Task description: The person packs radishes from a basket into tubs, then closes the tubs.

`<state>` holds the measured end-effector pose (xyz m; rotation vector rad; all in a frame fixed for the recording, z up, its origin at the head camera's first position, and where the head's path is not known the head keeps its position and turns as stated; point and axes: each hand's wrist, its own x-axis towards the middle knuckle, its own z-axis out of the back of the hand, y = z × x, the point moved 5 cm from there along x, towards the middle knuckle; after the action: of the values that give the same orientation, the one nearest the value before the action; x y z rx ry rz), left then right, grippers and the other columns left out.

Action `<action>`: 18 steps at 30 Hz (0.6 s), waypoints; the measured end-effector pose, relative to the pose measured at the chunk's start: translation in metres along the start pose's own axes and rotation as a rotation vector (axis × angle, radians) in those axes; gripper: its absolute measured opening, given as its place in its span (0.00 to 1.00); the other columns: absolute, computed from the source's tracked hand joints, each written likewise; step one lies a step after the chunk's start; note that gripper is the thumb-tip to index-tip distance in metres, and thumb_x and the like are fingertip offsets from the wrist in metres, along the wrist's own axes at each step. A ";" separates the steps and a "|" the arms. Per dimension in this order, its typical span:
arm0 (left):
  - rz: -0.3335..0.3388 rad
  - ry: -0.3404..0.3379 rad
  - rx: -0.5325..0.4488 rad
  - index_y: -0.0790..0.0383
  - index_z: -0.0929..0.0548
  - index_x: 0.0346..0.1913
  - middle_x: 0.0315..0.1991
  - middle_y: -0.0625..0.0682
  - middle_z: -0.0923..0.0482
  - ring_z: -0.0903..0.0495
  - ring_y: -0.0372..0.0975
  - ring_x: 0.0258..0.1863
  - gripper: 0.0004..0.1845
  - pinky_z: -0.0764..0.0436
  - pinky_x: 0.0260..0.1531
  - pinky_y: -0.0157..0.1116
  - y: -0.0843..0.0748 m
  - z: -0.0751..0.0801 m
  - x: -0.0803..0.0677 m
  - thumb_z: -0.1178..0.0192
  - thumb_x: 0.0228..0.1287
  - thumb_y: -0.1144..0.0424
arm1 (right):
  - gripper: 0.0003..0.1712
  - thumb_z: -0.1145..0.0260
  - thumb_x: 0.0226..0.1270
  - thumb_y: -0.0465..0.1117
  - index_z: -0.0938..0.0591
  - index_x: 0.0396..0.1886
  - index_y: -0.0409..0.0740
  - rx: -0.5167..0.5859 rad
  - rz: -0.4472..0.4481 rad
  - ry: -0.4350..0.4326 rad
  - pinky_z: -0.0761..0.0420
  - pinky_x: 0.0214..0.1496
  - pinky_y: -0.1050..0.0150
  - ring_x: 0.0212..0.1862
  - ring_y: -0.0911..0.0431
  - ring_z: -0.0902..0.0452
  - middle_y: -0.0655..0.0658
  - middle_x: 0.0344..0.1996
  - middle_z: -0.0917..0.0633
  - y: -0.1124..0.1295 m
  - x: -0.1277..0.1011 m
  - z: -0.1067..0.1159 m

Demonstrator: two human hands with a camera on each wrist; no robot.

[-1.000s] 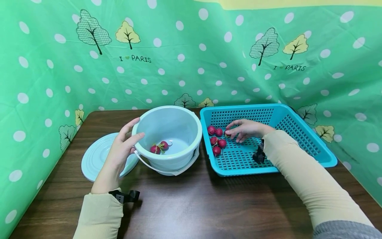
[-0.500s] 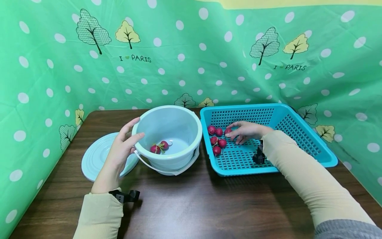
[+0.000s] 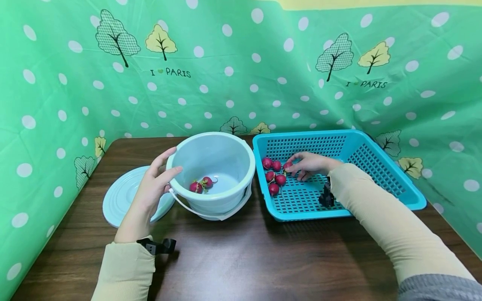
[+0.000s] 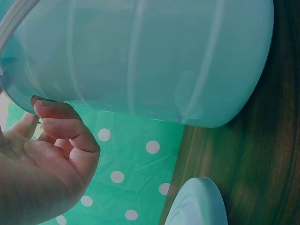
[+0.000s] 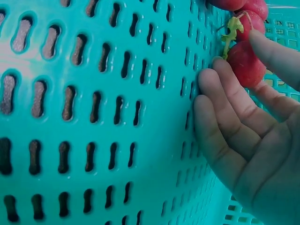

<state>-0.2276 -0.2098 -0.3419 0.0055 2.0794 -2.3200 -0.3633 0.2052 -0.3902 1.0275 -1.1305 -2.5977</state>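
Note:
My left hand (image 3: pixel 152 186) rests against the left side of a pale blue bucket (image 3: pixel 226 200), thumb on its rim, fingers relaxed. In the left wrist view that hand (image 4: pixel 56 154) touches the bucket wall (image 4: pixel 154 56) with loosely bent fingers. Two or three red radishes (image 3: pixel 201 185) lie in the bucket. My right hand (image 3: pixel 297 166) reaches into a turquoise slotted basket (image 3: pixel 380 171) and pinches one radish (image 3: pixel 288 165) between thumb and fingers. The right wrist view shows that radish (image 5: pixel 243 63) against the fingers (image 5: pixel 225 122). Several more radishes (image 3: pixel 275 179) lie beside it.
The bucket's round lid (image 3: pixel 118 198) lies flat on the dark wooden table (image 3: pixel 244 259), left of the bucket and partly under my left hand. A green dotted cloth (image 3: pixel 241 75) walls in the back and both sides. The basket's right half holds nothing.
My right hand's fingers have drawn in a little round the radish at the basket's left end. The left hand and bucket have stayed put.

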 end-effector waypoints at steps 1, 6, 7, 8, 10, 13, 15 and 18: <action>0.000 0.001 -0.003 0.44 0.38 0.75 0.54 0.54 0.31 0.25 0.31 0.26 0.32 0.21 0.30 0.27 0.000 0.000 0.000 0.41 0.71 0.54 | 0.31 0.36 0.71 0.48 0.33 0.65 0.37 -0.004 0.001 -0.002 0.16 0.41 0.59 0.31 0.56 0.18 0.40 0.44 0.18 0.000 0.000 0.000; 0.005 0.004 -0.006 0.44 0.38 0.75 0.56 0.56 0.31 0.24 0.31 0.28 0.32 0.21 0.31 0.27 -0.002 0.000 -0.001 0.42 0.71 0.54 | 0.29 0.34 0.69 0.46 0.32 0.62 0.39 -0.019 0.004 -0.021 0.16 0.41 0.58 0.31 0.55 0.18 0.41 0.42 0.17 0.000 0.000 0.002; 0.006 0.003 -0.009 0.44 0.38 0.75 0.56 0.56 0.31 0.24 0.31 0.28 0.32 0.21 0.31 0.27 -0.002 0.000 -0.002 0.41 0.71 0.54 | 0.29 0.33 0.69 0.46 0.33 0.62 0.39 -0.020 0.009 -0.030 0.16 0.41 0.58 0.31 0.55 0.18 0.41 0.42 0.17 0.000 0.000 0.003; 0.008 0.002 -0.006 0.44 0.38 0.75 0.56 0.56 0.31 0.24 0.31 0.28 0.32 0.21 0.31 0.27 -0.002 0.000 -0.002 0.42 0.71 0.54 | 0.28 0.33 0.68 0.45 0.33 0.61 0.39 -0.021 0.018 -0.042 0.16 0.41 0.58 0.31 0.55 0.18 0.41 0.42 0.17 0.001 0.000 0.004; 0.010 0.001 -0.008 0.44 0.38 0.75 0.57 0.56 0.31 0.24 0.31 0.27 0.32 0.21 0.31 0.27 -0.002 0.000 -0.002 0.42 0.71 0.54 | 0.28 0.33 0.68 0.45 0.33 0.60 0.40 -0.013 0.035 -0.070 0.16 0.41 0.57 0.31 0.54 0.17 0.40 0.43 0.16 0.002 -0.001 0.007; 0.011 -0.001 -0.002 0.44 0.38 0.75 0.58 0.57 0.31 0.25 0.31 0.26 0.32 0.22 0.30 0.26 -0.002 0.000 -0.001 0.41 0.71 0.54 | 0.27 0.33 0.68 0.44 0.33 0.60 0.39 0.004 0.056 -0.097 0.15 0.42 0.56 0.31 0.54 0.16 0.39 0.45 0.15 0.004 -0.004 0.010; 0.011 -0.001 0.006 0.43 0.38 0.75 0.59 0.57 0.32 0.26 0.30 0.26 0.32 0.22 0.30 0.26 -0.001 0.000 -0.001 0.41 0.71 0.53 | 0.28 0.33 0.68 0.44 0.33 0.60 0.39 0.015 0.063 -0.103 0.16 0.43 0.55 0.31 0.53 0.17 0.39 0.45 0.15 0.005 -0.006 0.011; 0.013 -0.005 0.015 0.43 0.38 0.75 0.59 0.57 0.32 0.27 0.30 0.25 0.32 0.22 0.30 0.26 0.000 0.001 0.000 0.41 0.71 0.52 | 0.28 0.32 0.67 0.44 0.33 0.61 0.38 0.028 0.071 -0.103 0.16 0.44 0.54 0.32 0.52 0.17 0.41 0.42 0.15 0.007 -0.008 0.011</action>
<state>-0.2271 -0.2103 -0.3415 0.0126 2.0535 -2.3256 -0.3650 0.2094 -0.3756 0.8513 -1.2065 -2.6122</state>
